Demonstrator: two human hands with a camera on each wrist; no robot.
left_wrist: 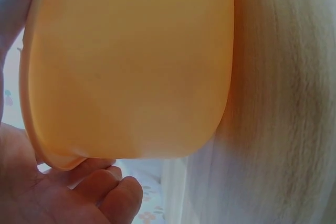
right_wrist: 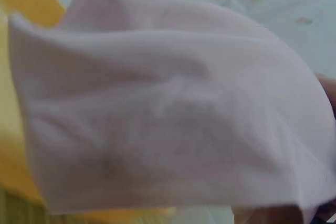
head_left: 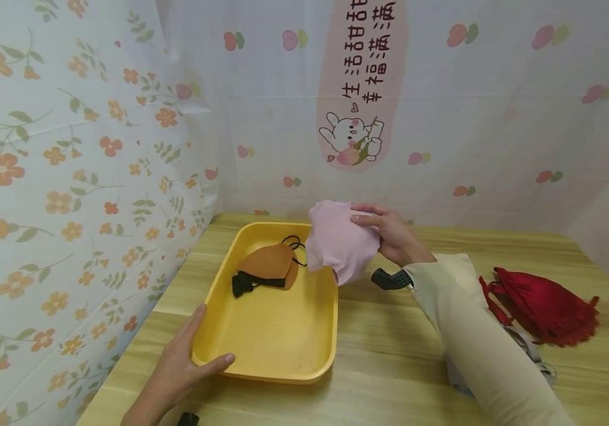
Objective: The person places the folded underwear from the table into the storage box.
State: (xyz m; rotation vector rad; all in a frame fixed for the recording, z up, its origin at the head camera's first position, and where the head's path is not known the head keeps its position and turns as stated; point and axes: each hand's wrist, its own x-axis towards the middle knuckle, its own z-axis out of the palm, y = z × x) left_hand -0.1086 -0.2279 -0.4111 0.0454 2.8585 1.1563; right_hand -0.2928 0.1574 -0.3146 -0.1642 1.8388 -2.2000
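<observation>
My right hand (head_left: 397, 236) holds a folded pink bra (head_left: 339, 236) by its right side, above the far right rim of a yellow tub (head_left: 262, 377). In the right wrist view the pink fabric (right_wrist: 173, 114) fills most of the picture and hides much of the hand. My left hand (head_left: 179, 358) grips the tub's near left corner, thumb over the rim and fingers outside. The left wrist view shows curled fingers (left_wrist: 121, 198) below that corner of the tub wall (left_wrist: 131, 77). Inside the tub, toward the back, lies an orange-brown bra (head_left: 269, 263) with black straps.
On the wooden table (head_left: 389, 367) at right lies a red bra (head_left: 546, 305). Grey straps (head_left: 528, 343) and pale fabric show partly behind the right sleeve (head_left: 480, 331). A flowered sheet (head_left: 70, 177) hangs at left, a printed curtain (head_left: 443, 118) behind the table.
</observation>
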